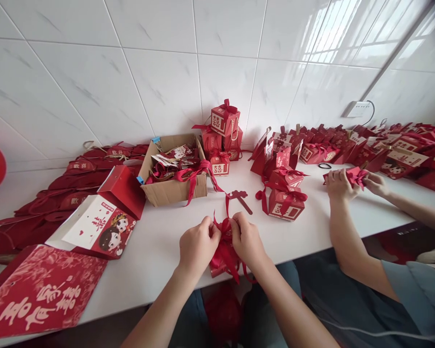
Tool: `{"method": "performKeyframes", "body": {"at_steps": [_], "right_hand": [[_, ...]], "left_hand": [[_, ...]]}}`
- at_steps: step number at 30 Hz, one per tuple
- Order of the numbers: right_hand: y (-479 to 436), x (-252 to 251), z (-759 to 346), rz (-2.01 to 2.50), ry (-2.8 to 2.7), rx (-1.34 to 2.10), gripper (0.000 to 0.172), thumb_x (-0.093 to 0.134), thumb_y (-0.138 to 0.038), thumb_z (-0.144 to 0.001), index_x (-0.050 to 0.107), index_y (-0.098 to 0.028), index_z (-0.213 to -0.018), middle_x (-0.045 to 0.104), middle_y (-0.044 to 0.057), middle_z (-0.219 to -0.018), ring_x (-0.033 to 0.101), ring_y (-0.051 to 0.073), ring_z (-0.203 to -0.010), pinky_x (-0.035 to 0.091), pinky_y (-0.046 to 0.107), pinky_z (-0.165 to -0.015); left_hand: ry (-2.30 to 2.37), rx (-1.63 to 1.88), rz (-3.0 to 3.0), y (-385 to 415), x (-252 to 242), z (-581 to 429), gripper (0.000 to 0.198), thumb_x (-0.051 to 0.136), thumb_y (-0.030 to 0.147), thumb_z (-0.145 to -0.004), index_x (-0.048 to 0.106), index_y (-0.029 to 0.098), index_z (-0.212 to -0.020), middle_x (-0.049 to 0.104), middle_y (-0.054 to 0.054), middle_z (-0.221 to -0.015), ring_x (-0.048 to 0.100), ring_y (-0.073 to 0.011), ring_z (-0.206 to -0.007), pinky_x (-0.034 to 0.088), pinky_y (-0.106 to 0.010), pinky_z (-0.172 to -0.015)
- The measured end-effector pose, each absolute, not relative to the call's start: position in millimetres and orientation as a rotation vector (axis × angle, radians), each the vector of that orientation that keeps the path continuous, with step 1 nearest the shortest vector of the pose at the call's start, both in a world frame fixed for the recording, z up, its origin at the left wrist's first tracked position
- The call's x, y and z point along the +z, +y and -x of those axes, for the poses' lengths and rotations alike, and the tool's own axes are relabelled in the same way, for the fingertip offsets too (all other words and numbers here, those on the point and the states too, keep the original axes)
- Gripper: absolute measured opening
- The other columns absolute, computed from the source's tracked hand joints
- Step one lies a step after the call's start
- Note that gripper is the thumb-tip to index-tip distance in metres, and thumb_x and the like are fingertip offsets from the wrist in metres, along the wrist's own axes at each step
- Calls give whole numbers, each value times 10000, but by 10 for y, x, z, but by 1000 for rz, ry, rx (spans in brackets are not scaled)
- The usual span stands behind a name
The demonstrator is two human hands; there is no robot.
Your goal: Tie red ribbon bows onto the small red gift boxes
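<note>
A small red gift box point(219, 266) sits at the table's front edge, a red ribbon point(227, 249) bunched on its top. My left hand point(199, 241) pinches the ribbon from the left side. From the right, my right hand point(247, 238) pinches it too, fingers closed close to the other hand. Loose ribbon ends hang down over the box. Just beyond my hands lies a red tag with a long stem point(242, 200), and a strand of ribbon runs up towards the cardboard box point(174, 195).
Red pouches point(58, 188) and printed cartons point(97, 227) cover the left. Finished-looking boxes point(224, 121) are stacked against the wall. Ribboned boxes point(287, 203) stand right of my hands. A co-worker's hands point(342, 186) hold another red box, with many more boxes point(402, 154) behind.
</note>
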State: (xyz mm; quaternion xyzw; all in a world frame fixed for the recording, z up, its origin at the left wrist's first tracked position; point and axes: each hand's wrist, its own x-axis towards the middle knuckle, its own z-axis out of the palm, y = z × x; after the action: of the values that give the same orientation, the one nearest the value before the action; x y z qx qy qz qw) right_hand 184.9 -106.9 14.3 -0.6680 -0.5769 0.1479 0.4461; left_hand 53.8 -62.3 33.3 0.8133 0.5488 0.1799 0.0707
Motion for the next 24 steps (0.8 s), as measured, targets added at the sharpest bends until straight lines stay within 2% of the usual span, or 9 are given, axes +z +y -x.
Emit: {"method": "performKeyframes", "body": {"at_steps": [7, 11, 14, 19, 24], "right_hand": [[-1083, 131, -1829, 1627, -1428, 406, 160, 327, -289, -942, 413, -226, -824, 478, -26, -616, 448, 139, -494, 325, 233, -498], [-1102, 177, -1841, 1620, -1416, 417, 184, 358, -324, -944, 435, -222, -811, 451, -44, -567, 430, 130, -483, 326, 231, -504], [-1132, 231, -1882, 1678, -1428, 375, 225, 393, -373, -935, 482, -217, -800, 514, -25, -613, 452, 130, -507, 344, 239, -523], [-1184, 300, -2034, 1792, -1381, 239, 273, 428, -431, -915, 564, -214, -819, 618, 42, -828, 573, 185, -719, 420, 280, -610], [-1157, 377, -2125, 1572, -1490, 313, 251, 450, -341, -907, 581, -220, -1083, 646, 81, -1082, 601, 216, -980, 491, 323, -769]], "left_hand": [[1738, 436, -2483, -638, 360, -593, 138, 463, 265, -834, 545, 223, -732, 584, 0, -530, 558, -188, -500, 188, -257, -474], [1563, 745, -2336, -584, 316, -450, 127, 507, 342, -844, 544, 224, -816, 548, 28, -561, 528, -158, -513, 317, -246, -507], [1405, 1050, -2117, -550, 269, -239, 157, 507, 367, -863, 533, 213, -876, 595, 4, -721, 565, -150, -648, 429, -245, -633], [1307, 1275, -2076, -638, 239, 12, 114, 537, 316, -855, 558, 210, -821, 599, -26, -869, 572, -171, -846, 438, -271, -757], [1318, 995, -1915, -746, 267, 34, 227, 550, 429, -838, 582, 217, -913, 639, -37, -929, 596, -203, -900, 440, -313, -814]]}}
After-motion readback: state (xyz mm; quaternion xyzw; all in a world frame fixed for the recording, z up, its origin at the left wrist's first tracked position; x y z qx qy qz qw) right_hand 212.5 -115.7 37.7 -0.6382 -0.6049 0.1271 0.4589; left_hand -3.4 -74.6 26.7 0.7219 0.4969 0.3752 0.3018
